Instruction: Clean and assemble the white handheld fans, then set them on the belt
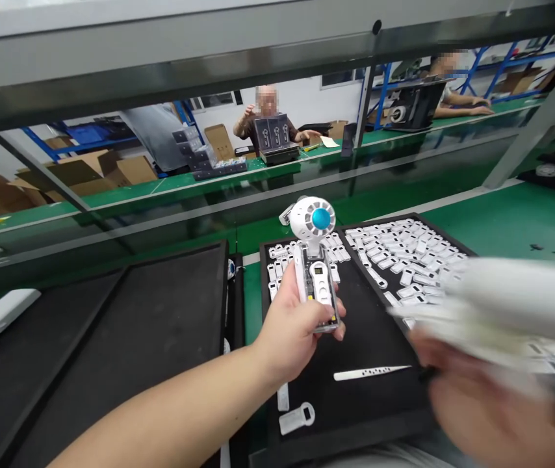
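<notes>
My left hand [290, 322] is wrapped round the handle of a small white fan device [312, 221] with a blue hub and a clear-fronted handle. The device stands roughly upright, its inner parts and a small display showing. At the right, my right hand [492, 396] is closed round a large white object [526, 299], smeared by motion. Below and between the hands, white tweezers [370, 373] lie on a black tray [355, 416]. A loose white cover piece [297, 419] rests near the tray's front left corner.
Many small white pieces [404, 247] fill the tray's back and right. Another black tray [175, 325] is at the left, with a white device [2, 315] on it. A metal beam [160, 71] crosses above. Two people sit at a green bench [160, 192] beyond.
</notes>
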`<state>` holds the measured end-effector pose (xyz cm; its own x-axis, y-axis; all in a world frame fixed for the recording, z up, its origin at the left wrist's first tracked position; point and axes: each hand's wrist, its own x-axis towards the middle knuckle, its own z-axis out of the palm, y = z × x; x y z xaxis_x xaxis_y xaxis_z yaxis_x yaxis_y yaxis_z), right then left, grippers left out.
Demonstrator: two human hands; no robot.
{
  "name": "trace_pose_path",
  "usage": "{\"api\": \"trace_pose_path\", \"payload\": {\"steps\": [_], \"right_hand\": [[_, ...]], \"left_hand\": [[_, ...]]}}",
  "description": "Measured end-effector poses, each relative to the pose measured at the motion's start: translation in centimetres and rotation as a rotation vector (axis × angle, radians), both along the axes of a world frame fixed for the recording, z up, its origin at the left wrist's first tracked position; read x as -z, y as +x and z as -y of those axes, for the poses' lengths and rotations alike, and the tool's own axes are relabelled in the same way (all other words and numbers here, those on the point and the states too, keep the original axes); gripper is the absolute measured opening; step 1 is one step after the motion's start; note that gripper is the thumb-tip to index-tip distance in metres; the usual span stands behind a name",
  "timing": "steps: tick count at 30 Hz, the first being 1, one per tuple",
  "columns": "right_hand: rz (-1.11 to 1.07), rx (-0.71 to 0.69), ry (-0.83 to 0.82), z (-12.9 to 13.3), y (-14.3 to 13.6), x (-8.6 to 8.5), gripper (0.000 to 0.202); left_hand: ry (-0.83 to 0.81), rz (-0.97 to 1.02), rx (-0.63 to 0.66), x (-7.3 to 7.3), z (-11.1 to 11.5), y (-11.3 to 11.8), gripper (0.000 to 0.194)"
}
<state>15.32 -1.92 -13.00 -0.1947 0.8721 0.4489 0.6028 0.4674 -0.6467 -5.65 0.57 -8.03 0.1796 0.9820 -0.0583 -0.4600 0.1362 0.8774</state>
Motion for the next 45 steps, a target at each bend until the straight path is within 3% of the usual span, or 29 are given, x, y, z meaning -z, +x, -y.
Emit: {"api": "trace_pose_path", "payload": {"steps": [3,7,9,13,18,22,25,29,34,39,42,45], "right_hand": [[0.112,-0.075,-0.066,-0.5,-1.1,-0.6,0.027],[-0.074,0.021,0.082,-0.5,-1.4,-1.4,0.041],[-0.097,0.02,0.073,-0.5,-1.5,-1.3,0.046],[0.024,-0.098,-0.017,-0.2,-1.6,-0.4,0.027],[-0.063,0.0,0.109,0.9,-1.0,0.5,0.025],[0.165,-0.176,0.031,0.8,-1.5,1.1,0.023],[0.27,-0.21,0.129,-0.4,-0.8,2.0,0.025],[0.391,-0.102,0.28,-3.2,2.0,4.2,0.025],[0.547,-0.088,0.127,-6.1,4.0,6.1,0.019],[0.469,-0.095,-0.193,-7.9,2.0,4.0,0.03],[0.498,-0.133,-0.189,-10.2,-0.2,2.7,0.028],[0.546,-0.218,-0.181,-13.0,-2.5,2.5,0.04]], "left_hand": [[-0.017,-0.025,0.018,0.1,0.1,0.0,0.051],[-0.053,-0.006,-0.017,0.1,-0.1,-0.1,0.053],[-0.018,0.004,-0.015,0.1,-0.1,-0.1,0.054],[-0.02,-0.021,0.02,0.2,-0.1,0.0,0.047],[-0.025,0.119,-0.008,0.2,-0.3,-0.3,0.047],[-0.083,0.18,-0.105,0.7,-0.6,-0.5,0.043],[-0.042,0.065,-0.092,1.0,-0.7,-0.6,0.035],[0.061,-0.021,-0.09,0.8,-0.6,-0.7,0.039],[-0.108,-0.148,-0.156,0.2,-1.4,-1.1,0.039],[-0.174,-0.39,-0.319,-0.5,-7.3,-4.1,0.042],[-0.125,-0.528,-0.492,-1.8,-11.5,-8.0,0.054],[-0.103,-0.788,-0.686,-4.2,-12.7,-13.3,0.064]]}}
